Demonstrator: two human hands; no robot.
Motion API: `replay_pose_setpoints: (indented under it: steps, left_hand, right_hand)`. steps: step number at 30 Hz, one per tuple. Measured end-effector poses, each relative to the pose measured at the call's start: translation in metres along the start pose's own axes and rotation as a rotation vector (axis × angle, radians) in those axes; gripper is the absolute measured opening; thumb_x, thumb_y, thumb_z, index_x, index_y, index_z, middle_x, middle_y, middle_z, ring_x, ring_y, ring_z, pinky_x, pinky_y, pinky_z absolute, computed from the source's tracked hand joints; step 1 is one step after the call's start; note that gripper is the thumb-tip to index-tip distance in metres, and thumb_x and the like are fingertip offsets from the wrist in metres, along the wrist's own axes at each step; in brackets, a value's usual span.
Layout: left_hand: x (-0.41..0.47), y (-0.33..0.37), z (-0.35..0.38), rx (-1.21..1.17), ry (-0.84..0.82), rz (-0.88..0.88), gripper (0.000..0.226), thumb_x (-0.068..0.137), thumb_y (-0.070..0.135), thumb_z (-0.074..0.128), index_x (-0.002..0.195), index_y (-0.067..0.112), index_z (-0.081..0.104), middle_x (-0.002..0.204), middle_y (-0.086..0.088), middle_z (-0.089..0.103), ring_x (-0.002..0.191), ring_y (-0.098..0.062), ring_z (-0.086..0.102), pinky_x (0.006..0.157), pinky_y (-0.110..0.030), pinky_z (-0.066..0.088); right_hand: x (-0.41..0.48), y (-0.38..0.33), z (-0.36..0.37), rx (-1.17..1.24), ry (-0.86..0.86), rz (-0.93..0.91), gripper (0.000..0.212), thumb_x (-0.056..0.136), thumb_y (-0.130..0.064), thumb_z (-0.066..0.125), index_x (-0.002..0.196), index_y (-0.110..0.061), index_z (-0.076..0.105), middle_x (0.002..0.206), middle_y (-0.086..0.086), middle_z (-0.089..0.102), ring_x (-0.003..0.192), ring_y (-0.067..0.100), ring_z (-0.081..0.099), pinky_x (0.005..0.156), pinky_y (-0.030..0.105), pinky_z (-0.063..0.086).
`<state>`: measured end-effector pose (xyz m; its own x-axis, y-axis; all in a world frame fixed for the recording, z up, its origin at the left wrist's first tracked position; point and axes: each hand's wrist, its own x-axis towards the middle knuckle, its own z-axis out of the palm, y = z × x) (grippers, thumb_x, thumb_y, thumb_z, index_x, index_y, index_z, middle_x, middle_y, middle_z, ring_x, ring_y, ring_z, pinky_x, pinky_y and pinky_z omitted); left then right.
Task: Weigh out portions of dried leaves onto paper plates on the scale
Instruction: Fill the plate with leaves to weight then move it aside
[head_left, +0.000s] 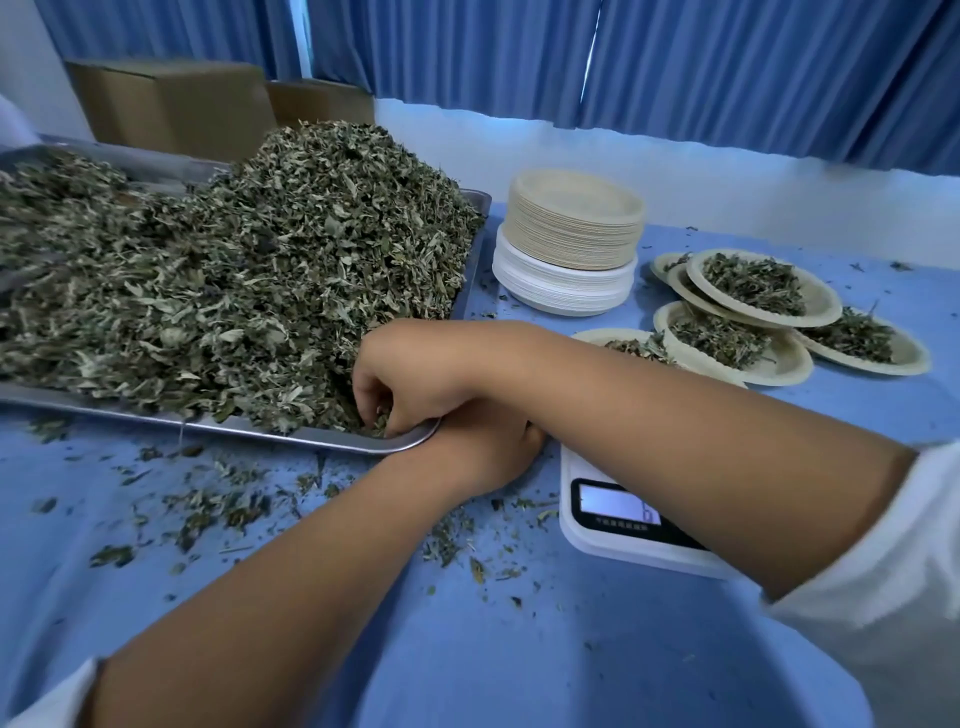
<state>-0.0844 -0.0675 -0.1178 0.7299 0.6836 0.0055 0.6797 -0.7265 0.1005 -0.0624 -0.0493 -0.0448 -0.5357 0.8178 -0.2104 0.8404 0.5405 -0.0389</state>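
A big heap of dried leaves (234, 270) fills a metal tray (332, 441) on the left. My right hand (405, 384) reaches across to the tray's near right corner, its curled fingers digging into and pinching leaves there. My left hand (493, 457) lies under my right forearm beside the white scale (613, 519); its fingers are hidden. The scale's display shows, but its platform is covered by my right arm. A paper plate with leaves (628, 345) peeks out just behind that arm.
Stacked brown paper plates (574, 218) sit on a white plate stack (561, 286) behind the scale. Several filled plates (758, 286) overlap at the right. Loose leaf bits (218, 509) litter the blue tablecloth. Cardboard boxes (171, 104) stand behind the tray.
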Motion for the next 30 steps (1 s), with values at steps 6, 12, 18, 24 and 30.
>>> replay_pose_setpoints:
  steps: [6,12,18,24,30]
  left_hand:
    - [-0.003,0.004,-0.007,-0.145,0.000,-0.021,0.041,0.102,0.028,0.032,0.134,0.007,0.046,0.136,-0.013,0.049,0.124,-0.027,0.045,0.099,-0.033,0.033]
    - [-0.009,0.009,-0.012,-0.137,0.114,0.024,0.035,0.100,0.024,0.035,0.125,0.004,0.051,0.124,-0.014,0.055,0.114,-0.029,0.050,0.093,-0.033,0.037]
    - [-0.006,0.007,-0.009,-0.195,0.178,0.057,0.031,0.100,0.020,0.038,0.120,0.002,0.053,0.119,-0.013,0.055,0.110,-0.027,0.048,0.086,-0.028,0.031]
    - [0.001,0.002,0.000,-0.261,0.192,0.106,0.032,0.099,0.022,0.040,0.125,0.009,0.054,0.120,-0.007,0.056,0.110,-0.025,0.050,0.091,-0.035,0.040]
    - [0.006,0.000,0.003,-0.267,0.175,0.081,0.031,0.098,0.025,0.042,0.126,0.016,0.051,0.120,-0.003,0.053,0.112,-0.022,0.047,0.094,-0.036,0.042]
  right_hand:
    - [-0.002,0.002,0.003,0.033,0.051,0.015,0.016,0.081,-0.017,0.070,0.097,-0.017,0.074,0.084,-0.006,0.064,0.070,0.008,0.054,0.047,0.008,0.036]
    - [-0.010,0.010,-0.010,0.349,0.159,0.077,0.012,0.081,-0.011,0.071,0.093,-0.010,0.076,0.064,-0.017,0.066,0.060,-0.001,0.059,0.055,0.018,0.049]
    - [-0.020,0.023,-0.027,0.657,0.368,0.160,0.007,0.080,-0.016,0.073,0.085,-0.013,0.078,0.078,-0.012,0.072,0.070,-0.001,0.060,0.071,0.015,0.050]
    - [-0.093,0.052,-0.033,0.754,0.590,0.201,0.010,0.078,-0.009,0.075,0.075,-0.018,0.074,0.073,-0.009,0.073,0.067,-0.002,0.061,0.067,0.016,0.051]
    - [-0.163,0.093,-0.010,0.770,0.685,0.413,0.012,0.077,-0.004,0.075,0.080,-0.015,0.075,0.067,-0.005,0.070,0.061,0.003,0.057,0.057,0.012,0.042]
